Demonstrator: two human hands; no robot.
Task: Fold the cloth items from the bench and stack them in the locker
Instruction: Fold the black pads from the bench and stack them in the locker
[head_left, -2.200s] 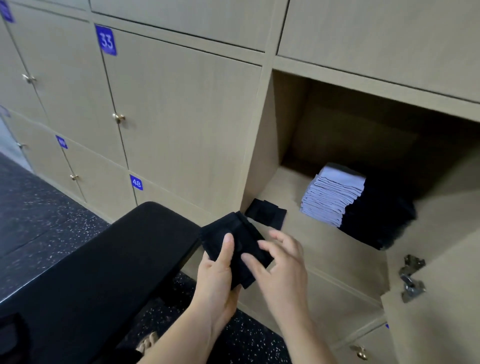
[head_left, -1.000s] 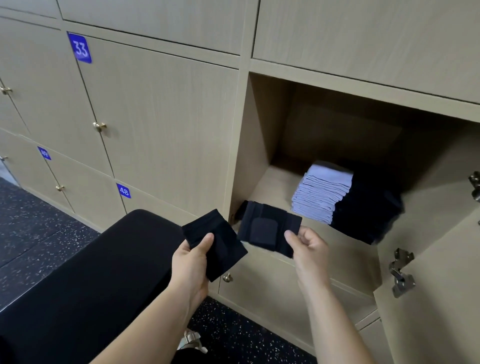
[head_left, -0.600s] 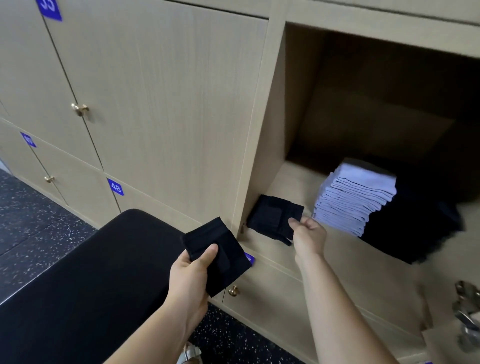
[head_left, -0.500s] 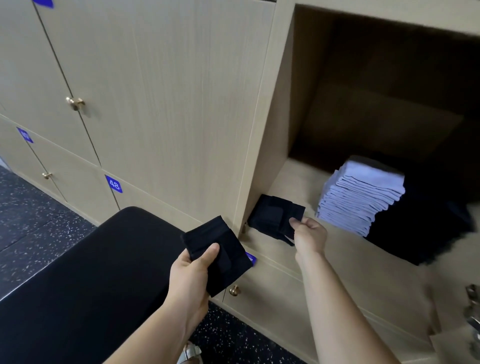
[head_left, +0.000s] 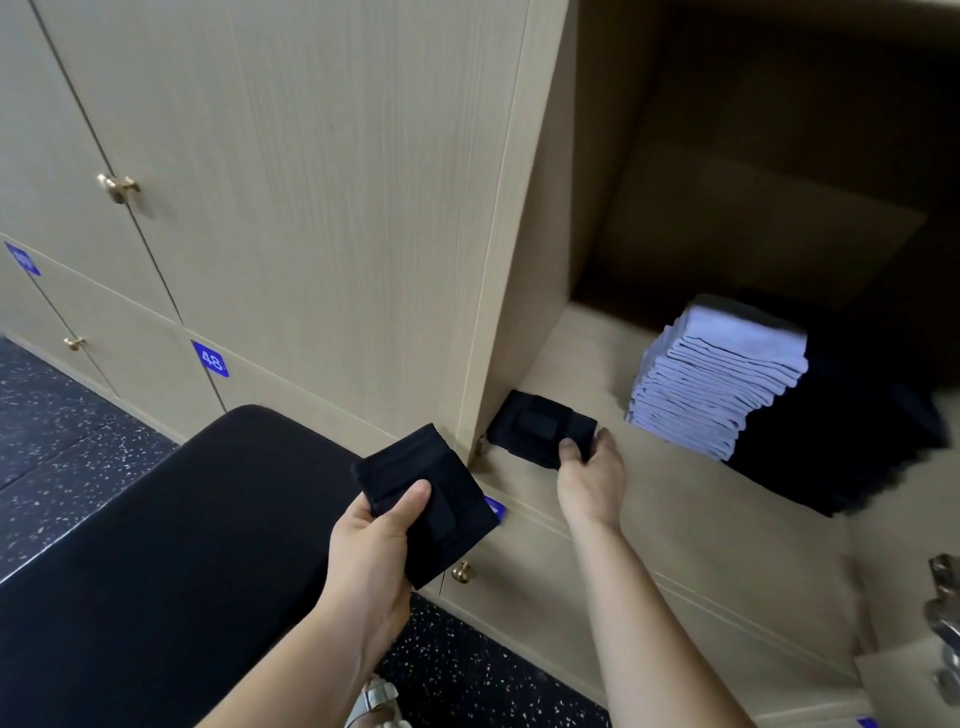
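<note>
The right hand reaches into the open locker, its fingers closed in a pinch on the near edge of a folded black cloth. That cloth lies on the locker floor in the front left corner, against the side wall and close to the front lip. The left hand hangs outside, above the end of the black padded surface, gripping a second black cloth with the thumb pressed on top. Deeper in stands a tall pale stack beside a dark pile, which is too shadowed to tell how neatly it sits. The placed cloth is so near the lip that a careless release or a drag from the withdrawing fingers could likely pull it over the edge or spring its fold open. Setting the second piece on top one-handed may skew the pair, and its thumb-only hold could let the layers fan apart on the way in.
</note>
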